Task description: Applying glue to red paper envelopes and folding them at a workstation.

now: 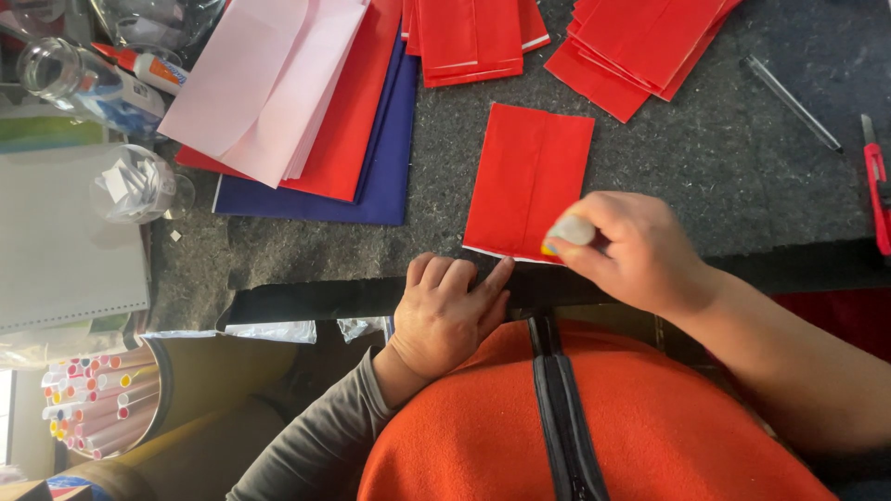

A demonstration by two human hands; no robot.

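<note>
A folded red paper piece point(527, 176) lies on the dark grey felt mat point(705, 158) in front of me. My right hand point(631, 249) grips a glue stick point(568, 232), whose tip rests on the paper's near edge. My left hand point(450, 306) lies flat at the table's near edge, fingertips touching the paper's lower left corner.
Stacks of folded red paper point(640, 46) point(469, 37) lie at the back. Pink, red and blue sheets point(306, 102) are piled at the left. A pen point(789, 102), a red cutter point(876, 190), a glue bottle point(139, 65), jars point(70, 79), a notebook point(65, 241) and a can of straws point(97, 408) surround them.
</note>
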